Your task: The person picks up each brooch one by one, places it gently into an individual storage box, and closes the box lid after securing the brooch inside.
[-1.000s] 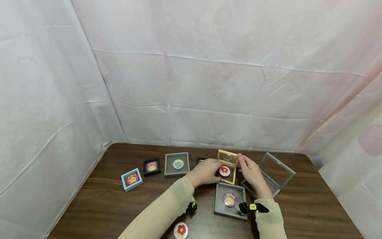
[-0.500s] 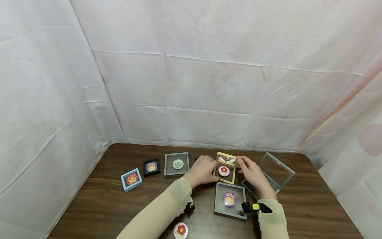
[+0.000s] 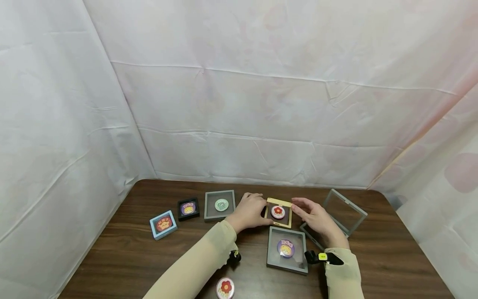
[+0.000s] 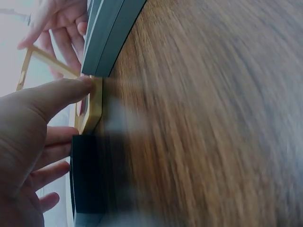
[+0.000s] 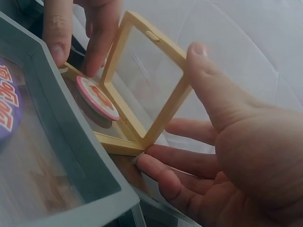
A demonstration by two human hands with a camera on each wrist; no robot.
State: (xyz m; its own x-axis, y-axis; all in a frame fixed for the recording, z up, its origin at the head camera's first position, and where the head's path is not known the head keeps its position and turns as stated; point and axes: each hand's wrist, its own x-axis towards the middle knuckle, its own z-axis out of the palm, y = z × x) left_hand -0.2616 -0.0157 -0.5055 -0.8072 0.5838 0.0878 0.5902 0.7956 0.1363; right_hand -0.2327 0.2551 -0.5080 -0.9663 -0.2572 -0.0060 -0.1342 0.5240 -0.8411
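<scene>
A small yellow display frame stands between my hands, its clear hinged lid tilted up from the base in the right wrist view. On the film of the base lies a round button badge with a red flower and pink rim. My left hand holds the base at its left side, the thumb on the near edge and fingers around the side. My right hand holds the lid at the right, with its thumb on the lid's edge and other fingers by the hinge corner.
A grey frame with a purple badge lies just in front. Behind my right wrist stands an opened grey frame. Leftward are a grey frame, a black one and a blue one. A loose flower badge lies near.
The yellow frame's lid has swung down toward the base, the right hand coming lower with it. The left hand has shifted slightly left, to the frame's side.
</scene>
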